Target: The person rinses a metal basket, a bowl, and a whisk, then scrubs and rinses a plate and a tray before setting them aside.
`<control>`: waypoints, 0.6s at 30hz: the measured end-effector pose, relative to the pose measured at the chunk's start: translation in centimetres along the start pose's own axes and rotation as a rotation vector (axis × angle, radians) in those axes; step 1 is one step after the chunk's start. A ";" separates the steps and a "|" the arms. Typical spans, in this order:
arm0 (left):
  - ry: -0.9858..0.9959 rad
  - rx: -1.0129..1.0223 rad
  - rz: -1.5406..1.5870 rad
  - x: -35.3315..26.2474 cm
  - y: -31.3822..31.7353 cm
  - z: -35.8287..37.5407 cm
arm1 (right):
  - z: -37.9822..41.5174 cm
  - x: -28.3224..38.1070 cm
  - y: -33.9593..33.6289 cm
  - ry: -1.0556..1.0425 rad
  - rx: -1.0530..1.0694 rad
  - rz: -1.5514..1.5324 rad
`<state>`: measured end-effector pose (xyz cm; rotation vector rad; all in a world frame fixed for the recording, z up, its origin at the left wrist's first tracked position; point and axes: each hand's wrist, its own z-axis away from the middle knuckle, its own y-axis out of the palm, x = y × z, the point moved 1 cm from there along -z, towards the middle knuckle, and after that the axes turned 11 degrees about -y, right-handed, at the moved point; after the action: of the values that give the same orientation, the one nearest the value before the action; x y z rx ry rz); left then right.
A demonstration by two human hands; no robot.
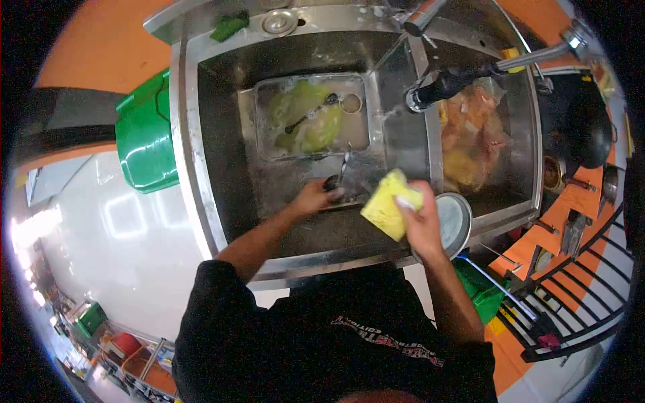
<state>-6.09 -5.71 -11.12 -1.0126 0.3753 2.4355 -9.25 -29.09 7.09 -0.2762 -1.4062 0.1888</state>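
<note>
My left hand [317,200] is closed around the dark handle of a small metal utensil [345,163], which points up over the sink floor. Its exact kind is hard to make out. In my right hand [423,218] is a yellow sponge [384,205], held to the right of the utensil and apart from it. Ahead of my hands, a clear rectangular tub [259,144] of cloudy water stands in the steel sink [225,127]. A dark-handled utensil [310,115], a small round cup [351,103] and something yellow-green lie in the tub.
A round metal bowl or lid [457,225] rests by my right wrist at the sink's edge. The right basin holds a bag of orange-pink food [470,134]. A black spray tap [443,87] hangs over the divider. A green scourer [230,25] sits on the back ledge.
</note>
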 end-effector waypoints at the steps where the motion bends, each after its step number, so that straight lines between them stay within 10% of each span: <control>1: 0.052 0.082 0.350 -2.5 1.9 0.4 | -1.0 -1.2 0.7 -0.100 0.083 0.059; 7: 0.025 0.223 1.111 -12.0 4.8 0.9 | -6.5 -1.3 2.4 -0.136 0.092 0.117; 18: -0.106 0.209 1.260 -15.1 1.1 -1.7 | -7.7 -1.0 -1.0 -0.123 0.144 0.128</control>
<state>3.64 -12.19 -1.34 -0.5785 1.5654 3.3350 -1.90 -30.95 5.33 -0.2386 -1.4897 0.4171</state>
